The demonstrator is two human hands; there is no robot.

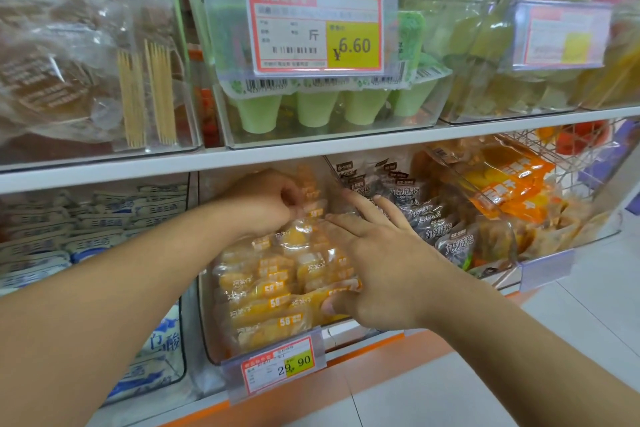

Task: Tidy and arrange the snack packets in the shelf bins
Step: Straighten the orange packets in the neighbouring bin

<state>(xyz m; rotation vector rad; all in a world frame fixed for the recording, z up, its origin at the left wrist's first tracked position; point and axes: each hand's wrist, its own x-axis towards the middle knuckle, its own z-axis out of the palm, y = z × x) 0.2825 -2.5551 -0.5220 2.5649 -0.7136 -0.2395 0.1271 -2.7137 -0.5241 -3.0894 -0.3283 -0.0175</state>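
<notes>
Shelf bin [211, 340]: left hand [263, 201] pinches yellow packet [308, 204]; right hand [374, 263] flat alongside.

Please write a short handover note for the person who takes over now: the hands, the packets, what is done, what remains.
Left hand: pinches a yellow packet at the back of the middle bin.
Right hand: fingers straight, resting on the yellow packets in that bin.
Done: front packets lie in rough rows.
Left: settle the pinched packet; dark packets in the next bin lie crooked.

Right price tag [562, 34] blurred, unreadable
</notes>
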